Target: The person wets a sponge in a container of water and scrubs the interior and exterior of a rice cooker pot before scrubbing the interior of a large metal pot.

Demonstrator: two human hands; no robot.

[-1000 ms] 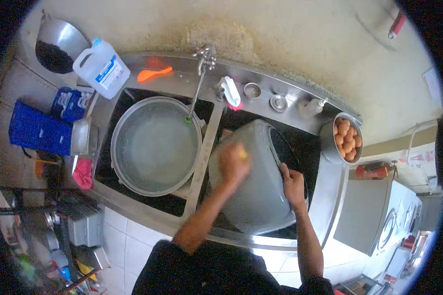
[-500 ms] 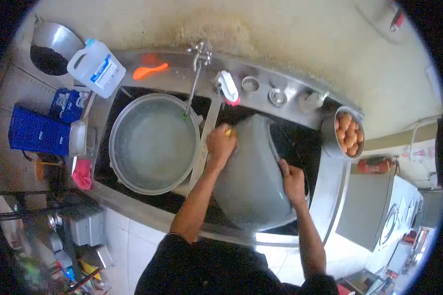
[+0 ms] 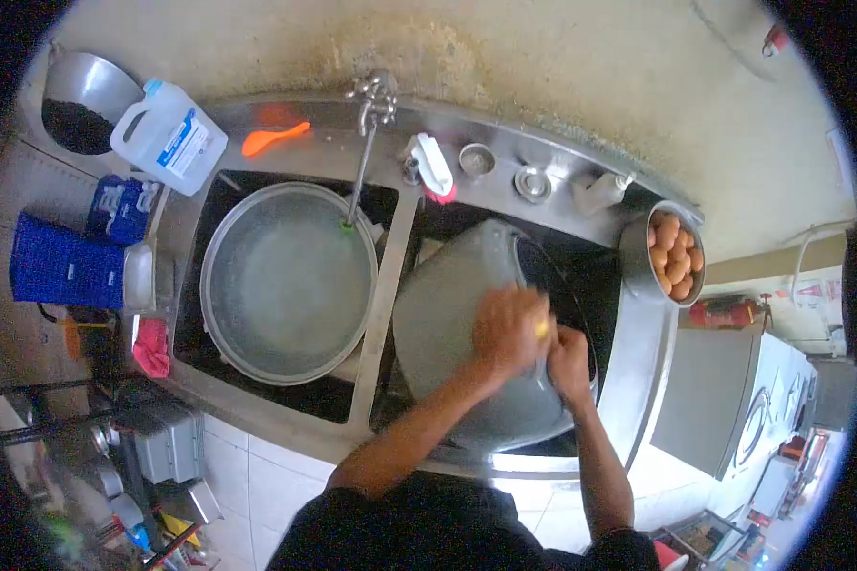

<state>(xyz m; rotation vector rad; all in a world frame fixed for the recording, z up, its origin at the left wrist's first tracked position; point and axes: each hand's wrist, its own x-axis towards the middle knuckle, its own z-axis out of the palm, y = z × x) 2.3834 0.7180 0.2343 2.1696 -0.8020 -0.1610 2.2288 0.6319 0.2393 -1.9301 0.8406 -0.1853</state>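
Note:
A large grey pot (image 3: pixel 438 333) lies tilted on its side in the right sink basin, its mouth turned to the right. My right hand (image 3: pixel 569 362) is closed on the pot's rim. Smeared by motion, my left hand (image 3: pixel 509 328) is against the pot's outer side near that rim, closed on a small yellow sponge (image 3: pixel 543 328) that shows only in part. In the left basin stands a big round pot (image 3: pixel 221 328) filled with cloudy water, the tap's spout above its edge.
Along the back ledge are an orange spoon-like utensil (image 3: pixel 274 139), a white-handled brush (image 3: pixel 432 167), small metal cups and a pump bottle (image 3: pixel 602 193). A pot of eggs (image 3: pixel 635 262) stands right; a plastic jug (image 3: pixel 176 143), blue baskets (image 3: pixel 62 266) and a red cloth (image 3: pixel 151 346) lie left.
My left hand has moved right across the pot's side, from its left part to near the rim. My right hand keeps hold of the rim. The view has shifted slightly.

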